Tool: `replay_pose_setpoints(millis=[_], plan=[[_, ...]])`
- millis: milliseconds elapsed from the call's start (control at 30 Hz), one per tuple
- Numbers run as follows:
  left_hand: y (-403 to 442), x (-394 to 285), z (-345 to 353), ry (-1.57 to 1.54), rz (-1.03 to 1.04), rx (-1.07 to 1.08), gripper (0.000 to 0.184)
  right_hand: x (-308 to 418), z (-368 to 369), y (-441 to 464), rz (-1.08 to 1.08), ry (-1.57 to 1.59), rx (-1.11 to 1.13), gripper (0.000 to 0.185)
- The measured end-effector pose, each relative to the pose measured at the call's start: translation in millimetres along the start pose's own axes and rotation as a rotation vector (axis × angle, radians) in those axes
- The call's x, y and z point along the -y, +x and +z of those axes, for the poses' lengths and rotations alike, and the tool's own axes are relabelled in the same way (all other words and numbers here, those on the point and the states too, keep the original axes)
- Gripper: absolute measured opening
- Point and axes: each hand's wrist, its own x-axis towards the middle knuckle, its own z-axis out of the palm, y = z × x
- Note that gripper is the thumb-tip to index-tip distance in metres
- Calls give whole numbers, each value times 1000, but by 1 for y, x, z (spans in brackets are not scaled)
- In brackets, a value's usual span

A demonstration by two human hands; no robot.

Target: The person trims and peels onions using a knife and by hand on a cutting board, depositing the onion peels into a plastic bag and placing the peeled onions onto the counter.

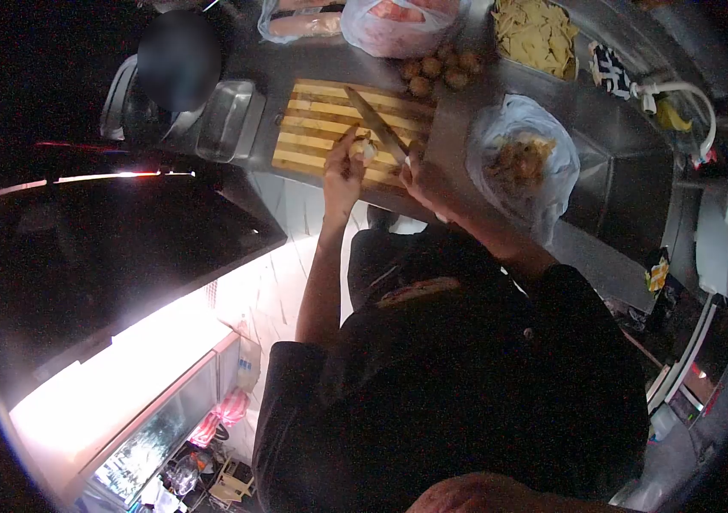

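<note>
A striped wooden cutting board (308, 128) lies on the metal counter in front of me. Over its near part, my left hand (344, 164) has its fingers closed around a small pale, partly brown food piece (364, 149). My right hand (422, 178) grips the handle of a large knife (375, 120), whose blade slants up and left above the board, just right of the food piece. Several round brown items (458, 79) sit beyond the board's far right corner. Right of my right hand, an open plastic bag (565, 154) holds brownish scraps or peels.
An empty metal tray (231, 121) stands left of the board. Behind it are bagged pink food (398, 26) and another pinkish package (304, 21). A tray of pale sliced food (535, 38) is at the back right, near a white hose (680, 88) and a metal sink (637, 192).
</note>
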Motion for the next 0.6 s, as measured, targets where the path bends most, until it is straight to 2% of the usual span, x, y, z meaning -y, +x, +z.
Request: replay_pose_setpoints(millis=[67, 167, 267, 367, 467, 567, 600], plan=[[1, -3, -2, 229, 178, 51, 28, 3, -11, 1, 52, 40, 65, 31], [3, -42, 4, 520, 309, -14, 33, 9, -33, 6, 122, 180, 221, 31], [8, -7, 9, 130, 83, -4, 35, 2, -30, 5, 145, 193, 225, 29], [16, -14, 13, -593, -330, -8, 36, -8, -28, 1, 111, 117, 199, 28], [13, 22, 23, -431, -176, -47, 35, 15, -56, 3, 135, 168, 181, 29], [11, -14, 11, -235, -115, -10, 35, 21, -63, 3, 117, 165, 119, 34], [11, -12, 11, -65, 11, -34, 36, 26, -68, 2, 92, 155, 107, 35]])
